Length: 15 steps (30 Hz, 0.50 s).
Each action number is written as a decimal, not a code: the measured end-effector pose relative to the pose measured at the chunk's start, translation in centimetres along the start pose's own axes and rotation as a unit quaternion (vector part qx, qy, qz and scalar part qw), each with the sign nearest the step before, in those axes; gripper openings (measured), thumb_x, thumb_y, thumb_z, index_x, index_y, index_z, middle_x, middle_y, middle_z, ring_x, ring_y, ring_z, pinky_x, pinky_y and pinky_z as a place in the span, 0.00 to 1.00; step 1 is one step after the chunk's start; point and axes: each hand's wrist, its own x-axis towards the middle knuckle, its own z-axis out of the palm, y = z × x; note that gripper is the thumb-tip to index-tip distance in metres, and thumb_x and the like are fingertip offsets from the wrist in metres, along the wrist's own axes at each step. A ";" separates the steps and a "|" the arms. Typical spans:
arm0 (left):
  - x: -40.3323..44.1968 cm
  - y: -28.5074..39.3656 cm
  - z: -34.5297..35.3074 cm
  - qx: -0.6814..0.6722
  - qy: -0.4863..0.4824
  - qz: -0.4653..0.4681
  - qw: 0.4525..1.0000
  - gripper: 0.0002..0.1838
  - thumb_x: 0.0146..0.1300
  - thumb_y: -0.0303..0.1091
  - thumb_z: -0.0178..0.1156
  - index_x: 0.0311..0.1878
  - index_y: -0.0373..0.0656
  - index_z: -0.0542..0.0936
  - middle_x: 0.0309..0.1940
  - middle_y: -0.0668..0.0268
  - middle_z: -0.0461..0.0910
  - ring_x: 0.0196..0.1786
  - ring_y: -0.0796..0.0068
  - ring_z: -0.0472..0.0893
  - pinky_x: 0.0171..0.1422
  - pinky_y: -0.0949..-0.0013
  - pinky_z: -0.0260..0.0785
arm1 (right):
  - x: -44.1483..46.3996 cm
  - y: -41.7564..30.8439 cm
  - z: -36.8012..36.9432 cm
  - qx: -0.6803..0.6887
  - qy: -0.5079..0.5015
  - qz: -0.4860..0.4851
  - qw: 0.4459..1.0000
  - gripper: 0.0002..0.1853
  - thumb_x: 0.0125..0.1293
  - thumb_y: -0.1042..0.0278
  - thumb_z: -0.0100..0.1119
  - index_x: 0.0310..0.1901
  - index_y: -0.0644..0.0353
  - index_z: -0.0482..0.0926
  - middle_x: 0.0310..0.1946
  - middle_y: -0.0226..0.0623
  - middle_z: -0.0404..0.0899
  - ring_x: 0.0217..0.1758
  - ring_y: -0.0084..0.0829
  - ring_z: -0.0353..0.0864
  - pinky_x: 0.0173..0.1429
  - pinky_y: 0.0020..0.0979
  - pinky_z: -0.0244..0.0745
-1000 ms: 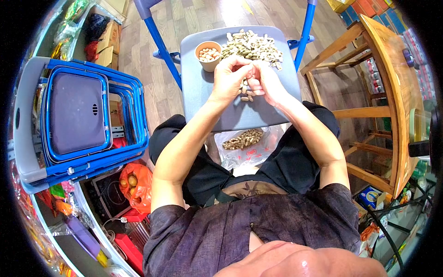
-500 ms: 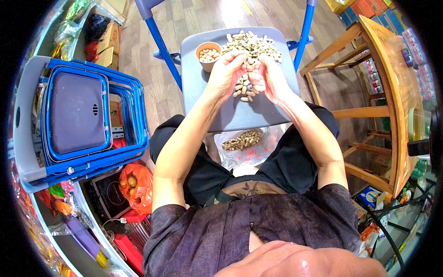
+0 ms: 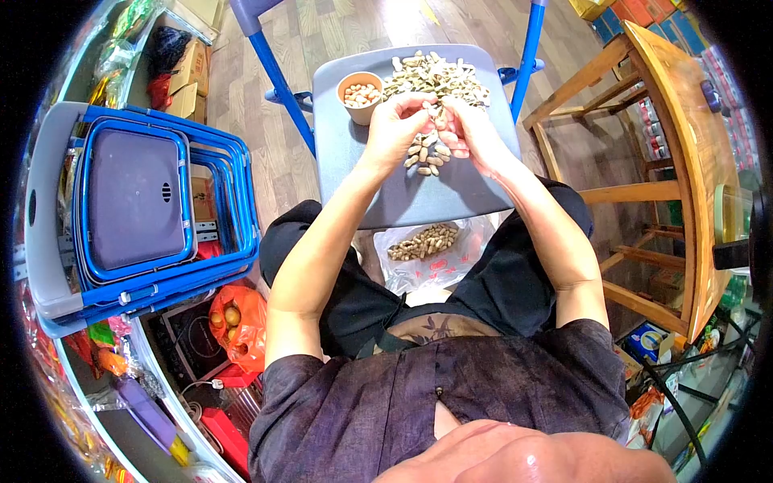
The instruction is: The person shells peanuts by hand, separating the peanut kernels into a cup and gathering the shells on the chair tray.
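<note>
Over a grey plastic chair seat point(image 3: 342, 181), my left hand point(image 3: 399, 127) and my right hand point(image 3: 472, 133) are close together with their fingers pinched. Between the fingertips is a peanut point(image 3: 437, 115), mostly hidden by the fingers. A cup point(image 3: 360, 111) of shelled peanuts stands left of my left hand. Behind my hands lies a heap of empty peanut shells point(image 3: 439, 76). Several unshelled peanuts point(image 3: 427, 157) lie just below my hands on the seat. A clear plastic bag point(image 3: 394, 274) with more unshelled peanuts point(image 3: 424, 241) lies lower down, between my legs.
Folded blue-framed chairs point(image 3: 137, 193) lean at the left beside crowded shelves. An orange bag point(image 3: 245, 330) of round items sits near a black cooktop point(image 3: 189, 334). To the right stands a wooden table point(image 3: 676, 185), with boxes behind it.
My left hand has rolled slightly, its fingers now curling over more. My right fingers have opened a little at the pinch. The view has shifted slightly.
</note>
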 end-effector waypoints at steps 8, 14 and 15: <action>0.2 -0.4 0.3 0.011 0.022 -0.025 0.999 0.13 0.64 0.30 0.59 0.50 0.35 0.81 0.30 0.70 0.80 0.26 0.86 0.73 0.31 0.81 0.64 | -0.3 -0.5 0.5 -0.010 0.001 0.010 1.000 0.20 0.73 0.47 0.42 0.35 0.53 0.74 0.15 0.17 0.59 0.15 0.11 0.51 0.17 0.17 0.45; 0.4 -0.7 0.7 -0.004 0.029 -0.028 0.999 0.12 0.65 0.30 0.58 0.49 0.35 0.80 0.27 0.71 0.79 0.24 0.87 0.70 0.28 0.82 0.61 | -0.5 -0.7 0.8 -0.017 0.010 0.013 1.000 0.20 0.72 0.45 0.43 0.29 0.51 0.69 0.14 0.17 0.57 0.14 0.12 0.50 0.18 0.19 0.44; 0.4 -0.7 0.7 -0.017 0.020 -0.023 0.999 0.11 0.65 0.29 0.58 0.48 0.35 0.80 0.27 0.72 0.78 0.23 0.87 0.70 0.28 0.82 0.61 | -0.4 -0.6 0.6 -0.017 0.002 0.013 1.000 0.20 0.72 0.45 0.43 0.29 0.51 0.69 0.14 0.17 0.57 0.14 0.12 0.50 0.18 0.19 0.44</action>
